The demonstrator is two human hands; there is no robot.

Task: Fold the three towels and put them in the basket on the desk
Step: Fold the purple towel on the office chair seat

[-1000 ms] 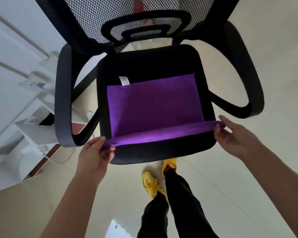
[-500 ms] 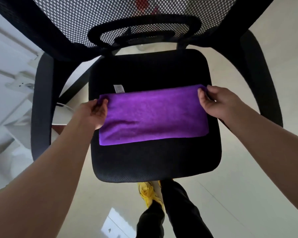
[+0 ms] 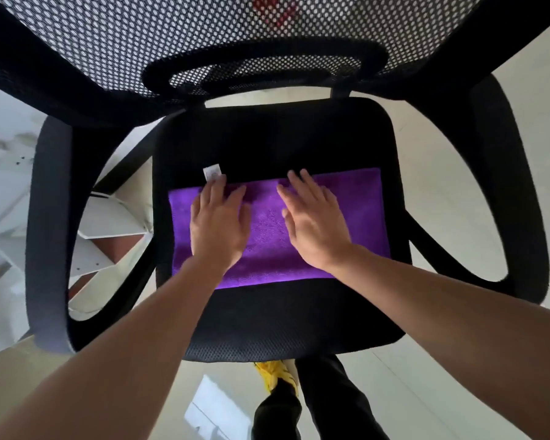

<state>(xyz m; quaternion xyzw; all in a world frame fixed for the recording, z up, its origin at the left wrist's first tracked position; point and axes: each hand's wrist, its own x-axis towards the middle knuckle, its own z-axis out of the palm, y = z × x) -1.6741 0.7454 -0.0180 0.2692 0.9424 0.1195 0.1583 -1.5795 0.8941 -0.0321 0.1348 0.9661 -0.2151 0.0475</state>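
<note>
A purple towel (image 3: 362, 214), folded in half into a wide strip, lies flat on the black seat (image 3: 277, 322) of an office chair. Its white label (image 3: 212, 171) sticks out at the far left edge. My left hand (image 3: 218, 223) lies palm down on the towel's left part, fingers spread, fingertips near the label. My right hand (image 3: 311, 223) lies palm down on the middle of the towel, fingers apart. Neither hand grips anything. No basket, desk or other towels are in view.
The chair's mesh backrest (image 3: 172, 36) rises at the far side, and armrests curve on the left (image 3: 50, 236) and right (image 3: 515, 201). White shelving (image 3: 10, 173) stands to the left. My legs and a yellow shoe (image 3: 275, 373) stand on pale floor below the seat.
The near edge of the towel was lifted and folded over to the far edge. Both hands then let go of the corners and now rest flat on the folded towel.
</note>
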